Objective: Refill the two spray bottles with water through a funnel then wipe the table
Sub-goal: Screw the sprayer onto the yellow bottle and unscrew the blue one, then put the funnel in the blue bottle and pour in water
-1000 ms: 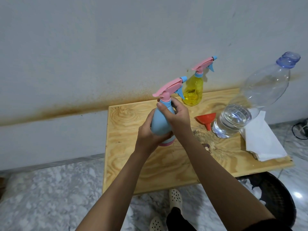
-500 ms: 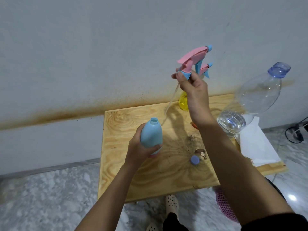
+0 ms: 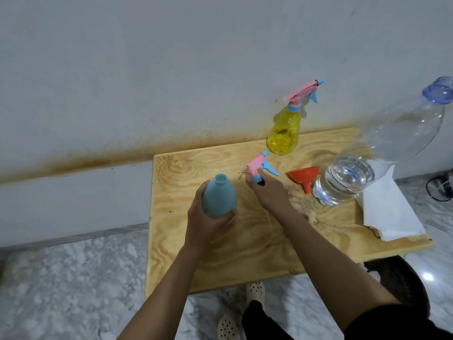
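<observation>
Laying the spray head (image 3: pixel 257 166) down left of the funnel (image 3: pixel 304 176), clear of it, should free the right hand (image 3: pixel 268 192) pinching its collar; the left hand (image 3: pixel 208 224) grips the uncapped blue bottle (image 3: pixel 219 196) over the left of the table (image 3: pixel 245 253).

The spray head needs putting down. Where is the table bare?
Bare wood lies at the back left corner, between the blue bottle and the yellow spray bottle, and along the near edge of the table. The right side is crowded: funnel, water bottle, paper napkins.

L grip (image 3: pixel 207 218) wraps blue bottle (image 3: pixel 219 196) from below — R grip (image 3: pixel 268 192) fwd, palm down, pinching spray head (image 3: pixel 257 166) — both forearms (image 3: pixel 169 280) extended.
</observation>
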Available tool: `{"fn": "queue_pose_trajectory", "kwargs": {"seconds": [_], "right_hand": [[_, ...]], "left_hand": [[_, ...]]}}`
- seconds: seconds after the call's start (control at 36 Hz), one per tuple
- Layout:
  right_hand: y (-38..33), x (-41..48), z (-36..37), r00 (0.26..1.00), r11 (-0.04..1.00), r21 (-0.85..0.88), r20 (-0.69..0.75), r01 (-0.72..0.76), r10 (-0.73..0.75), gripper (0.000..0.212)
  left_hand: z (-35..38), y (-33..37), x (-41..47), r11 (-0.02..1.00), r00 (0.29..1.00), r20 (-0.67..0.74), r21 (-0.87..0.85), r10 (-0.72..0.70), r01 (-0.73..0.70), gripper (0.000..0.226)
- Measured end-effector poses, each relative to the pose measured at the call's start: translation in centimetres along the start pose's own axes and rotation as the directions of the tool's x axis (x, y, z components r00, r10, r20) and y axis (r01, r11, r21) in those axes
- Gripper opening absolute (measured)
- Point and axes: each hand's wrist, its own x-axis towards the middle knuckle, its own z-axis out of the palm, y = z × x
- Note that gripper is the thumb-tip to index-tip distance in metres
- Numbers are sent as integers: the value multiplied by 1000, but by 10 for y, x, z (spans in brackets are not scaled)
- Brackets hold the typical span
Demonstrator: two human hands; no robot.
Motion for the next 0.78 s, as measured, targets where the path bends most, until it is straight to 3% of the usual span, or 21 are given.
{"fn": "queue_pose_trajectory", "kwargs": {"seconds": [0.17, 0.47, 0.78], "right_hand": [[14, 2, 17, 997, 970, -242, 73, 4, 14, 36], [22, 3, 29, 996, 869, -491, 89, 54, -12, 58], [28, 1, 43, 999, 854, -520, 33, 25, -9, 58]], "left_hand": [[6, -10, -4, 997, 997, 16, 6, -80, 80, 94], [3, -15, -6, 996, 995, 41, -3, -89, 90, 90], [7, -18, -7, 997, 996, 50, -28, -76, 77, 89]]}}
